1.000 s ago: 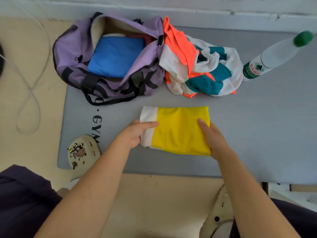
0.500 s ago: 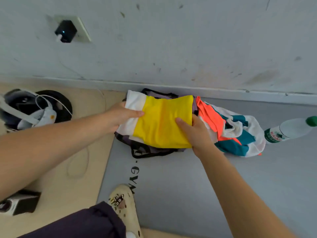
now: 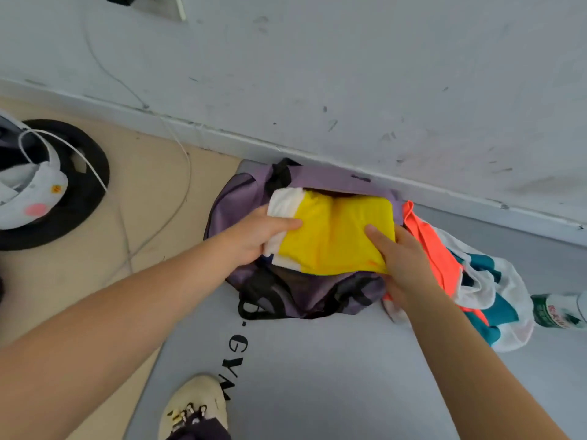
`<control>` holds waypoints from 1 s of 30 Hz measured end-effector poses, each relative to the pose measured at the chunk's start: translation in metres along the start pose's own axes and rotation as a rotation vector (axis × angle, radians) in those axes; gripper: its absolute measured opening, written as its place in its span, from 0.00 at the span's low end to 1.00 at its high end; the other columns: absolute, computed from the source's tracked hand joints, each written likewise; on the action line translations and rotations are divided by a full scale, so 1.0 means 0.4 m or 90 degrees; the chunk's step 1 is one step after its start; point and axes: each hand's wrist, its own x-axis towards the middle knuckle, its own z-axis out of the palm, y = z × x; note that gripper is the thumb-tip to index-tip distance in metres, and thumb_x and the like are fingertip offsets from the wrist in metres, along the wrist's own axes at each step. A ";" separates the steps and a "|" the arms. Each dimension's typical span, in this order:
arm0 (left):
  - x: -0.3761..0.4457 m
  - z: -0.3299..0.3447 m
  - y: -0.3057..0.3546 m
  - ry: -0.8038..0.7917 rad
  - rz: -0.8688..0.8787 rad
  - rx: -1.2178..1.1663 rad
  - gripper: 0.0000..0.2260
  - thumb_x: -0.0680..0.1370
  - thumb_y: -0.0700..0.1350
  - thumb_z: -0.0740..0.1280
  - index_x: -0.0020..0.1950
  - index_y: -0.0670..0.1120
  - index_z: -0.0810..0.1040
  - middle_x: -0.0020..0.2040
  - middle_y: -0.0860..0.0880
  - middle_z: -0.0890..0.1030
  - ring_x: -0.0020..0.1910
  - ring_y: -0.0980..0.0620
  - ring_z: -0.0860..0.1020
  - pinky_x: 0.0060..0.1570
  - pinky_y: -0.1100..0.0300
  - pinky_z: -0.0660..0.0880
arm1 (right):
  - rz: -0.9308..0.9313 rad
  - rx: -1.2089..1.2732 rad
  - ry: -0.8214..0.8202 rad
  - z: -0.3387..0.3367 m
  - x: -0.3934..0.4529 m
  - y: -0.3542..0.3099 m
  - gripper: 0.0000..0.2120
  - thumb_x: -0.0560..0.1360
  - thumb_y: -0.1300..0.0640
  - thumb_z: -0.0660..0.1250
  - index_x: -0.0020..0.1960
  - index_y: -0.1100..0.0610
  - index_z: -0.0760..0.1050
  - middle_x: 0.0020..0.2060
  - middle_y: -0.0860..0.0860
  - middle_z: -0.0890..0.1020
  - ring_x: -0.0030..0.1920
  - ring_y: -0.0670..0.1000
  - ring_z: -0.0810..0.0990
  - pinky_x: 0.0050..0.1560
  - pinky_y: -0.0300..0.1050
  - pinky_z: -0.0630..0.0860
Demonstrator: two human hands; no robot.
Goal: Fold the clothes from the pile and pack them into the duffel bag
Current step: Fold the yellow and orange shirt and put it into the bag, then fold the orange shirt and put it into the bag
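A folded yellow garment point(image 3: 336, 236) with a white end sits over the mouth of the purple duffel bag point(image 3: 305, 293), which lies against the wall. My left hand point(image 3: 257, 238) grips the garment's white left end, thumb on top. My right hand point(image 3: 394, 258) holds its right edge, thumb across the yellow cloth. The bag's inside is hidden by the garment. To the right of the bag lies the pile of clothes point(image 3: 476, 281), orange, white and teal.
The bag and pile rest on a grey gym mat point(image 3: 317, 376). A plastic water bottle point(image 3: 559, 312) lies at the right edge. A beige shoe point(image 3: 193, 404) is at the bottom. White cables point(image 3: 178, 198) and a black round object point(image 3: 76, 185) are on the left floor.
Both hands lifted the folded yellow garment off the mat and carried it away from me; it now sits lower over the bag's opening. The view tilted up toward the wall.
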 end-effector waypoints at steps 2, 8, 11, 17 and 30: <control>0.035 -0.024 -0.009 0.035 0.029 -0.030 0.22 0.74 0.37 0.72 0.68 0.44 0.73 0.62 0.40 0.81 0.59 0.42 0.80 0.61 0.46 0.76 | -0.028 0.042 -0.034 -0.013 0.023 0.011 0.08 0.75 0.54 0.71 0.54 0.53 0.81 0.52 0.55 0.85 0.52 0.56 0.82 0.54 0.55 0.79; 0.067 -0.089 -0.082 0.131 0.081 0.111 0.33 0.72 0.41 0.76 0.73 0.52 0.66 0.59 0.54 0.77 0.59 0.49 0.76 0.54 0.54 0.76 | 0.043 -0.134 -0.018 0.010 0.084 0.063 0.14 0.76 0.57 0.70 0.61 0.58 0.78 0.55 0.59 0.82 0.54 0.59 0.81 0.57 0.59 0.78; 0.067 -0.122 -0.077 0.192 0.137 0.244 0.36 0.71 0.46 0.77 0.75 0.53 0.64 0.64 0.55 0.74 0.62 0.51 0.72 0.55 0.57 0.70 | -0.002 -0.128 -0.053 0.036 0.090 0.059 0.11 0.78 0.55 0.68 0.59 0.54 0.76 0.52 0.53 0.82 0.49 0.53 0.81 0.39 0.47 0.82; 0.015 -0.126 -0.073 0.224 0.142 0.735 0.36 0.74 0.70 0.59 0.74 0.50 0.56 0.61 0.44 0.79 0.56 0.42 0.78 0.54 0.50 0.70 | -0.047 -0.702 -0.061 0.025 0.073 0.063 0.32 0.76 0.32 0.57 0.58 0.62 0.70 0.53 0.62 0.79 0.55 0.62 0.77 0.50 0.50 0.69; -0.169 -0.060 -0.003 0.443 0.586 0.964 0.24 0.75 0.64 0.60 0.54 0.44 0.73 0.48 0.45 0.76 0.50 0.42 0.73 0.51 0.47 0.66 | -0.472 -0.570 0.190 -0.105 -0.080 0.024 0.11 0.75 0.53 0.71 0.49 0.60 0.75 0.48 0.56 0.75 0.50 0.55 0.71 0.53 0.42 0.64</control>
